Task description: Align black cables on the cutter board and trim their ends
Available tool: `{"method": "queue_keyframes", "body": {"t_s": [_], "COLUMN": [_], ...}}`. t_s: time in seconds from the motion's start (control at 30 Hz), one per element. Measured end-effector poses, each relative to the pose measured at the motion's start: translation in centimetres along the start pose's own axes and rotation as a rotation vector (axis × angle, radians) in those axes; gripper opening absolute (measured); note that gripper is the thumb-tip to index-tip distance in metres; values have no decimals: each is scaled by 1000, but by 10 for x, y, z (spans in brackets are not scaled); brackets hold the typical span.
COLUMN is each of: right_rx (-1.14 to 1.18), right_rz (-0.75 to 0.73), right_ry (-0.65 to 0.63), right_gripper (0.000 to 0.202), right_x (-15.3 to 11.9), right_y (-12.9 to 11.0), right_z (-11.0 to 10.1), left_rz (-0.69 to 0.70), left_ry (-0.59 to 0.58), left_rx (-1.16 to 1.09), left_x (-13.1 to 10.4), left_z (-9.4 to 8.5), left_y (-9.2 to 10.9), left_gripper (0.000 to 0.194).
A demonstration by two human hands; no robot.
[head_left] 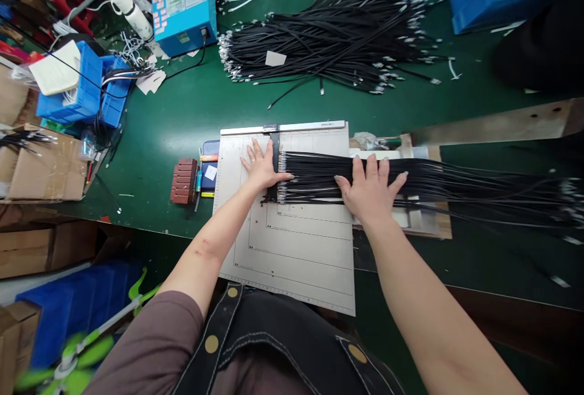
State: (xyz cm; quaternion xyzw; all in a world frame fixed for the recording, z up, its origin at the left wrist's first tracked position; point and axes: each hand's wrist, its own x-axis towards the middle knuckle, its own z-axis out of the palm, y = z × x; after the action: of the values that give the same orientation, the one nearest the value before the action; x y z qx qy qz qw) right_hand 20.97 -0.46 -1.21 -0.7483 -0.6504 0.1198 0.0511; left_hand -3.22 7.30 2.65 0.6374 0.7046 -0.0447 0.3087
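A green tabletop (173, 109) fills most of the frame, with a loose pile of black cables (328, 36) at upper centre. A row of black cables (314, 177) lies from the centre of the frame to its right edge, partly over a pale ruled board (296, 255). Each strand is probably light, bendy and slightly springy, likely to slide against its neighbours; the silvery tips look the more delicate part, so a flat palm across the strands seems the best hold. The right grip (372, 191) does this, fingers spread. The left grip (261, 168) is spread too, thumb across the tips beside a dark bar (274, 148). The row's long axis runs left to right, dipping slightly rightward, tips aligned at left, far ends uneven.
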Motion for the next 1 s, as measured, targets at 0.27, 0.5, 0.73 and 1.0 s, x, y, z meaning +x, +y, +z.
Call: {"method": "queue_keyframes", "body": {"t_s": [0.27,0.5,0.73,1.0], "right_rx": [11,-26,-2,16], "right_rz": [4,6,0,-2], "right_ry": [-15,-32,-24,-23], "right_gripper": [73,72,71,72], "right_x": [1,1,1,1], "right_y": [0,0,2,2], "right_z": [-1,-2,1,0], "left_rz": [-8,48,111,0], "left_ry": [-24,29,25,-52], "left_rx": [-5,72,61,48], "left_x": [-3,-9,-10,-7], "left_z": [-4,2,2,1], "left_y": [1,0,-5,-4], "left_gripper": [125,118,114,125]}}
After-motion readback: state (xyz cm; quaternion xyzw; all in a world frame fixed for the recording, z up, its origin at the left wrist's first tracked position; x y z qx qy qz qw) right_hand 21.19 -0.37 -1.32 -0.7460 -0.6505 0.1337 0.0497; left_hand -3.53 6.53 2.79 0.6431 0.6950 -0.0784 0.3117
